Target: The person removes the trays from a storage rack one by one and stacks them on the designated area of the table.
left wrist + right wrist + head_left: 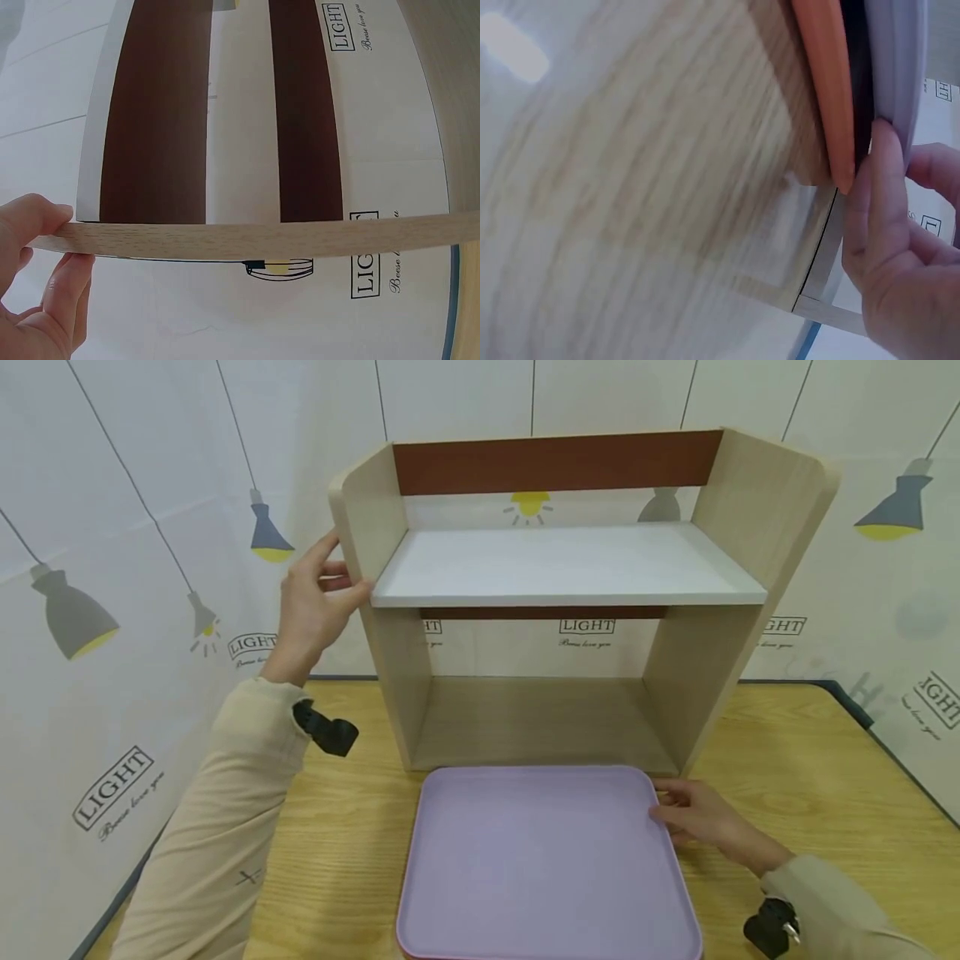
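Note:
A small two-tier wooden desktop shelf [397, 685] stands upright on the table. My left hand [315, 602] grips the front edge of its left side panel, thumb and fingers on opposite faces of the board [225, 240] in the left wrist view. In front of the shelf lies a lilac rectangular tray [540, 860], its far edge close to the shelf's base. At the tray's far right corner, my right hand [708, 818] pinches the rim between thumb and fingers. Below the lilac rim, an orange tray edge [829, 90] shows in the right wrist view, with a dark band between them.
The shelf has a white middle board [562, 564] and a brown back rail [558, 464]. Under everything is a wood-grain table [810, 760] with a dark edge. Behind hangs a white backdrop [465, 402] printed with lamps.

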{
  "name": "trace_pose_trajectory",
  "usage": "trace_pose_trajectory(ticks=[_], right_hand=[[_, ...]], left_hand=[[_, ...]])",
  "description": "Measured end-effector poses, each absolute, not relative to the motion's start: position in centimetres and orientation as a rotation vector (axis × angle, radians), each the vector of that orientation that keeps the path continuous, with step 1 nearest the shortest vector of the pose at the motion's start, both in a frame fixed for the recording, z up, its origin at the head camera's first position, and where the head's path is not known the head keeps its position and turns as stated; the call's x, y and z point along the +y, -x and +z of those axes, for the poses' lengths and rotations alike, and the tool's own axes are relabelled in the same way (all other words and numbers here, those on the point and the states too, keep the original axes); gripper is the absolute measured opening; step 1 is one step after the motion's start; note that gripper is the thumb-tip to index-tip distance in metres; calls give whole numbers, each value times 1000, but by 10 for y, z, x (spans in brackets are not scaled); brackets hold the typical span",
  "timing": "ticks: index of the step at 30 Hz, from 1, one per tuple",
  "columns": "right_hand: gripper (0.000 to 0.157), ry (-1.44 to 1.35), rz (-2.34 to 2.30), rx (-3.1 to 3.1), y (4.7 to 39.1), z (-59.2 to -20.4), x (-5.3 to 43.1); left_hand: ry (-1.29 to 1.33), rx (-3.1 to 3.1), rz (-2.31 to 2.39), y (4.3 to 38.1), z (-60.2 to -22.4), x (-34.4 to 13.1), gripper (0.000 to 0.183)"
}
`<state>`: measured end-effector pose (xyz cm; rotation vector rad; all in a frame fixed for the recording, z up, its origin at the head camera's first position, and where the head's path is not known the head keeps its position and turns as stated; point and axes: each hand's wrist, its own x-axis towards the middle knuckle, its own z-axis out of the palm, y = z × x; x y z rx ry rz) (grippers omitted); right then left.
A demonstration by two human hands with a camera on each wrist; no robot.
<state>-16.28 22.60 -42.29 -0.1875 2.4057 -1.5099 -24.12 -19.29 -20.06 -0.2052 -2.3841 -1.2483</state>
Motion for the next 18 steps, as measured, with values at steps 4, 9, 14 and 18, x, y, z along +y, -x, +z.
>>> trace_pose_trajectory(ticks=[4, 9, 14, 18], right_hand=[[50, 205, -1472, 2454, 162, -426, 225], [50, 279, -1446, 2454, 159, -428, 226], [52, 332, -1445, 2450, 159, -430, 228], [52, 316, -1494, 2435, 155, -428, 237]], left_hand=[[217, -2385, -1252, 241, -201, -193, 63], [228, -2388, -1258, 242, -201, -193, 62], [220, -2394, -1287, 242, -202, -196, 62], [222, -2422, -1259, 241, -205, -201, 60]])
